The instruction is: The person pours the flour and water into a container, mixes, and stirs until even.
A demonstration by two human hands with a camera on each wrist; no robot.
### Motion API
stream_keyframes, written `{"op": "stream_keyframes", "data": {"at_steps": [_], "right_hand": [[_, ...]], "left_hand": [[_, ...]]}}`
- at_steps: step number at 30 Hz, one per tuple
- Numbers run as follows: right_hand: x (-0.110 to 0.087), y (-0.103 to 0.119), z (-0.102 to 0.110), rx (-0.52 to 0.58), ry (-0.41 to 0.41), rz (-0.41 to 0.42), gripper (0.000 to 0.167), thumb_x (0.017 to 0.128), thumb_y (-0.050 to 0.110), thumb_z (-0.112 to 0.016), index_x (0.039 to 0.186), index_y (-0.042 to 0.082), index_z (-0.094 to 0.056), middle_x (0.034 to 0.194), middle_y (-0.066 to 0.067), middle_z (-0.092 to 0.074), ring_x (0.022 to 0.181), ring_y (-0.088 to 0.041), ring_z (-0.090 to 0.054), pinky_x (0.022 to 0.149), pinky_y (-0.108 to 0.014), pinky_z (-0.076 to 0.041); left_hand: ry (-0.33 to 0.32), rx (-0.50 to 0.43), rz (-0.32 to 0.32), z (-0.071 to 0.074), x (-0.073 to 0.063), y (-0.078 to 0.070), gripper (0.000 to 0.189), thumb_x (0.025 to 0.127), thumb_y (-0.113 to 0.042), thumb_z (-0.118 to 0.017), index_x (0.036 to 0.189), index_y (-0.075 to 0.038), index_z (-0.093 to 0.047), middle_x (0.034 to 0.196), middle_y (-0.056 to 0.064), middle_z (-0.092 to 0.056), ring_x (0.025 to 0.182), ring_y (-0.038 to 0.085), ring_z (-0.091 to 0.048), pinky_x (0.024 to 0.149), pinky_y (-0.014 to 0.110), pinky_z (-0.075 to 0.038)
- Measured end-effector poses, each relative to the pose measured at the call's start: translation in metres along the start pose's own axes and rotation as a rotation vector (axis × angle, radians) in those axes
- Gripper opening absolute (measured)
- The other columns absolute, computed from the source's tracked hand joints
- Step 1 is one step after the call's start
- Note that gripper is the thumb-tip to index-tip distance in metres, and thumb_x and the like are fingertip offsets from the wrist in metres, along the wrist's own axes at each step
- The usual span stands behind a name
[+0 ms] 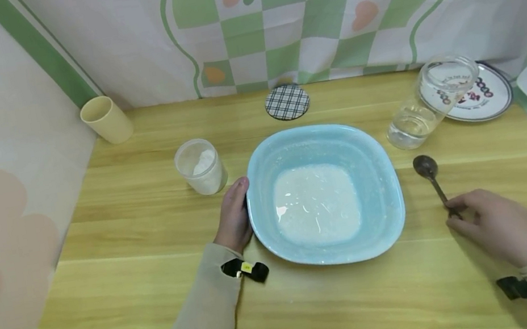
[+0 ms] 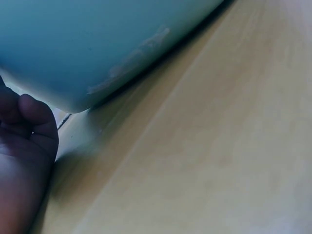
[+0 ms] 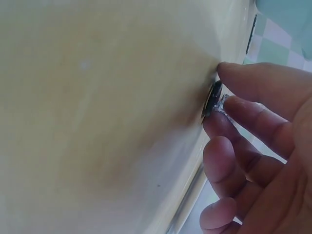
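A light blue basin (image 1: pixel 383 168) holding a milky white liquid (image 1: pixel 318 202) stands on the table. My left hand (image 1: pixel 234 215) grips its left side, thumb at the rim; the other fingers are mostly hidden in the head view. Low on the left, the left wrist view shows curled fingers by the basin's wall (image 2: pixel 97 44). To the basin's right lies a dark metal spoon (image 1: pixel 425 166), bowl pointing away from me. My right hand (image 1: pixel 501 224) holds the end of its handle between thumb and fingers, close to the tabletop; the handle's end (image 3: pixel 212 99) shows between the fingertips.
Left of the basin is a clear cup (image 1: pixel 202 168) of white powder. A yellow cup (image 1: pixel 106 120) stands at the back left, a checked coaster (image 1: pixel 287 102) behind the basin. At the back right, a glass jar (image 1: pixel 412 123) with clear liquid stands before a patterned plate (image 1: pixel 485 109).
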State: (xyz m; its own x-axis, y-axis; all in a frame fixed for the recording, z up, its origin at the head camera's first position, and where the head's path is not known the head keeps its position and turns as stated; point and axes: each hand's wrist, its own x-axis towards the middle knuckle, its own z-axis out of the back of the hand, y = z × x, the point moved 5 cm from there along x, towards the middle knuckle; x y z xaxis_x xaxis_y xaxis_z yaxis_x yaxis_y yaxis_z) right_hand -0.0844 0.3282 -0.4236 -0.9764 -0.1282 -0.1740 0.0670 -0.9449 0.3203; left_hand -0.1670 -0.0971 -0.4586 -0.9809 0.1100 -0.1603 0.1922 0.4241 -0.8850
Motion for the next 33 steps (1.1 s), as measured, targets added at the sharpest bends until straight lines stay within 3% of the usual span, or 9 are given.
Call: {"op": "stream_keyframes", "data": {"at_steps": [4, 9, 15, 18, 20, 25, 29, 33], "right_hand": [[-0.001, 0.001, 0.001, 0.000, -0.017, 0.002, 0.035, 0.083, 0.024, -0.081, 0.107, 0.000, -0.072, 0.104, -0.024, -0.069, 0.075, -0.024, -0.062, 0.058, -0.042, -0.049], [-0.003, 0.005, 0.004, 0.048, -0.092, 0.004, 0.033, 0.086, 0.029, -0.080, 0.106, 0.004, -0.072, 0.094, -0.015, -0.069, 0.068, -0.014, -0.054, 0.055, -0.033, -0.043], [-0.001, 0.016, 0.007, 0.209, -0.152, 0.013, 0.027, 0.092, 0.029, -0.074, 0.108, 0.008, -0.072, 0.090, -0.007, -0.071, 0.069, -0.001, -0.054, 0.056, -0.023, -0.044], [0.001, 0.020, 0.007, 0.308, -0.146, -0.003, 0.026, 0.096, 0.027, -0.069, 0.113, 0.008, -0.071, 0.099, -0.008, -0.073, 0.076, 0.007, -0.057, 0.062, -0.015, -0.046], [0.002, 0.023, 0.007, 0.370, -0.130, -0.023, 0.027, 0.098, 0.028, -0.066, 0.117, 0.008, -0.069, 0.103, 0.000, -0.073, 0.082, 0.011, -0.058, 0.067, -0.010, -0.046], [0.005, 0.033, 0.004, 0.613, -0.085, -0.033, 0.031, 0.102, 0.023, -0.060, 0.126, 0.003, -0.065, 0.106, 0.015, -0.071, 0.093, 0.009, -0.061, 0.075, -0.009, -0.049], [0.011, 0.046, -0.001, 0.868, -0.053, 0.006, 0.025, 0.103, 0.011, -0.056, 0.126, 0.004, -0.065, 0.103, 0.006, -0.073, 0.090, -0.004, -0.065, 0.076, -0.015, -0.053], [0.018, 0.059, -0.003, 1.079, -0.043, 0.060, 0.023, 0.103, 0.007, -0.055, 0.122, 0.005, -0.067, 0.100, 0.002, -0.071, 0.080, -0.011, -0.059, 0.068, -0.020, -0.051]], "left_hand": [[0.007, 0.000, -0.006, 0.000, 0.000, 0.001, 0.028, 0.105, -0.031, -0.048, 0.100, -0.009, -0.065, 0.090, 0.002, -0.062, 0.078, 0.011, -0.059, 0.069, 0.024, -0.053], [0.014, 0.002, -0.015, 0.001, 0.001, 0.002, 0.028, 0.104, -0.032, -0.049, 0.103, -0.009, -0.065, 0.092, 0.002, -0.063, 0.079, 0.011, -0.060, 0.070, 0.024, -0.054], [0.018, -0.007, -0.014, 0.001, 0.000, 0.003, 0.029, 0.103, -0.034, -0.050, 0.104, -0.009, -0.065, 0.093, 0.003, -0.063, 0.080, 0.012, -0.060, 0.070, 0.024, -0.054], [0.013, -0.008, -0.007, 0.001, 0.000, 0.003, 0.028, 0.104, -0.032, -0.048, 0.103, -0.010, -0.065, 0.094, 0.002, -0.063, 0.081, 0.012, -0.060, 0.071, 0.024, -0.054], [0.007, -0.009, -0.005, 0.001, 0.001, 0.002, 0.027, 0.105, -0.030, -0.047, 0.102, -0.010, -0.065, 0.093, 0.002, -0.063, 0.080, 0.011, -0.060, 0.070, 0.024, -0.054], [-0.002, -0.012, -0.007, 0.001, 0.001, 0.002, 0.026, 0.104, -0.031, -0.049, 0.100, -0.011, -0.066, 0.091, 0.002, -0.063, 0.079, 0.011, -0.060, 0.070, 0.024, -0.053], [-0.003, -0.011, -0.006, 0.001, 0.001, 0.002, 0.027, 0.103, -0.033, -0.051, 0.102, -0.010, -0.066, 0.093, 0.002, -0.064, 0.080, 0.011, -0.061, 0.071, 0.024, -0.054], [-0.002, 0.003, -0.002, 0.001, 0.001, 0.003, 0.029, 0.103, -0.035, -0.051, 0.103, -0.010, -0.066, 0.094, 0.002, -0.064, 0.081, 0.012, -0.061, 0.071, 0.024, -0.054]]}}
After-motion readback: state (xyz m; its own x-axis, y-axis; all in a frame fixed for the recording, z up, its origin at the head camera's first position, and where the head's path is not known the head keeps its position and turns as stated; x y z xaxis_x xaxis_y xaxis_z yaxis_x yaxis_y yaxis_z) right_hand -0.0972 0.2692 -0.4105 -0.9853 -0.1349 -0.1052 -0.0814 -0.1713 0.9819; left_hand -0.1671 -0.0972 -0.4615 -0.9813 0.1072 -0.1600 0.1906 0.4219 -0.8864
